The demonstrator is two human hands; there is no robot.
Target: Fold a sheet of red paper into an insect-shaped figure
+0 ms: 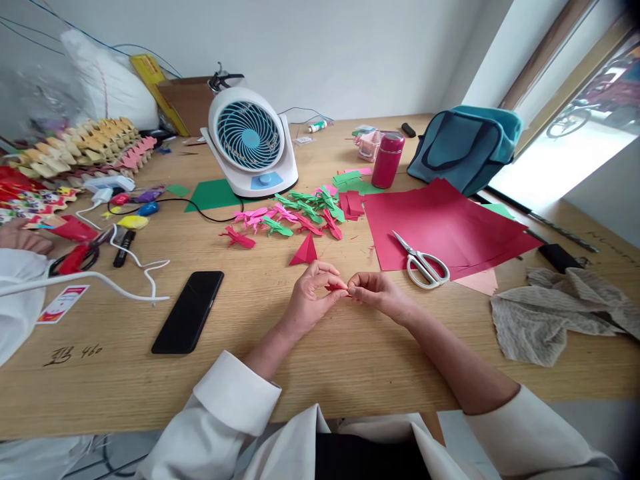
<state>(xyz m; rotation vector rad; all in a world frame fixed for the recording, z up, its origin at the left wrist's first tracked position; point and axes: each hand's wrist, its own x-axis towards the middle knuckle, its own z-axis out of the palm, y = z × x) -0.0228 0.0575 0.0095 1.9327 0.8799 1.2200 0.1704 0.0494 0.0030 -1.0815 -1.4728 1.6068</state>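
Note:
Between my fingertips is a small piece of folded red paper [336,288], mostly hidden by the fingers. My left hand [316,291] pinches it from one side and my right hand [375,293] from the other, the two nearly touching. Just beyond my left hand lies a folded red paper triangle [305,251]. Farther back is a cluster of small folded paper figures in green [305,205], pink [251,217] and red [237,238]. White-handled scissors [425,267] lie to the right, partly on large red paper sheets [440,223].
A white fan [253,143] stands at the back, a red flask [389,160] and blue bag [463,147] to its right. A black phone [188,312] lies at left, near a white cable [100,277]. A crumpled cloth [555,313] is at right. Another person's sleeve [17,293] shows at far left.

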